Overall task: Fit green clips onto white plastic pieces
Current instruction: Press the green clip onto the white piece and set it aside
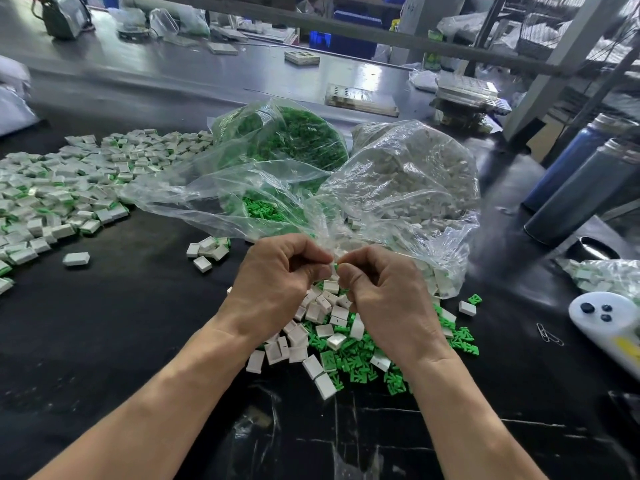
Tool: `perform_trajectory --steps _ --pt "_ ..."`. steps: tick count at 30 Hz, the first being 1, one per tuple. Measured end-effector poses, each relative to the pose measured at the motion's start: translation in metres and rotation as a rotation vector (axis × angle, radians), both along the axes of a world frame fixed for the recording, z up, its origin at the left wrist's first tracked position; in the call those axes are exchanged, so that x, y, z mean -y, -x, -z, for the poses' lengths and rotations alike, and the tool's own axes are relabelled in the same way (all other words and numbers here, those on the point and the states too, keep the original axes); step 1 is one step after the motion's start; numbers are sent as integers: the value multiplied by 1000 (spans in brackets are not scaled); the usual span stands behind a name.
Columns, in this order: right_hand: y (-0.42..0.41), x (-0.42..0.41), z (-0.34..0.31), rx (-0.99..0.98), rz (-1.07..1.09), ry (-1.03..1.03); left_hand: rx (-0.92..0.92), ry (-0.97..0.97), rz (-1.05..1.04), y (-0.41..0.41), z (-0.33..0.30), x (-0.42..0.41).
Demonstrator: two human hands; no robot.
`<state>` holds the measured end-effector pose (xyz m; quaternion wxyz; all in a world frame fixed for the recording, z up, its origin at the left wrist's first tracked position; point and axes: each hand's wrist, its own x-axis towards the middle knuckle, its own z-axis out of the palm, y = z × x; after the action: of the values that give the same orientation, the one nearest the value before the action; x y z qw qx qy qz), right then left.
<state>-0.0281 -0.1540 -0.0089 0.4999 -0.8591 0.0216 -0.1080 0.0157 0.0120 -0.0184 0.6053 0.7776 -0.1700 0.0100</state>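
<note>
My left hand (277,271) and my right hand (384,289) meet fingertip to fingertip above a loose heap of white plastic pieces (325,327) and green clips (349,365) on the black table. Both hands have curled fingers pinching a small part between them; only a sliver of it shows, so I cannot tell whether it is white, green or both. Behind the hands lie a clear bag of green clips (294,140) and a clear bag of white pieces (415,181). A wide pile of white pieces with green fitted in them (69,181) spreads at the left.
Two dark metal bottles (585,181) lie at the right. A white controller (609,327) and paper clips (549,334) sit near the right edge, beside a small bag of parts (602,275). Stacked trays (464,95) and a metal frame stand behind.
</note>
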Motion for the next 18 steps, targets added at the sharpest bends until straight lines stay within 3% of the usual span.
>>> perform_trajectory --steps 12,18 --pt "1 0 -1 39 7 239 74 -109 61 1 -2 -1" --pt "0 -2 2 19 57 -174 -11 112 -9 2 -4 3"
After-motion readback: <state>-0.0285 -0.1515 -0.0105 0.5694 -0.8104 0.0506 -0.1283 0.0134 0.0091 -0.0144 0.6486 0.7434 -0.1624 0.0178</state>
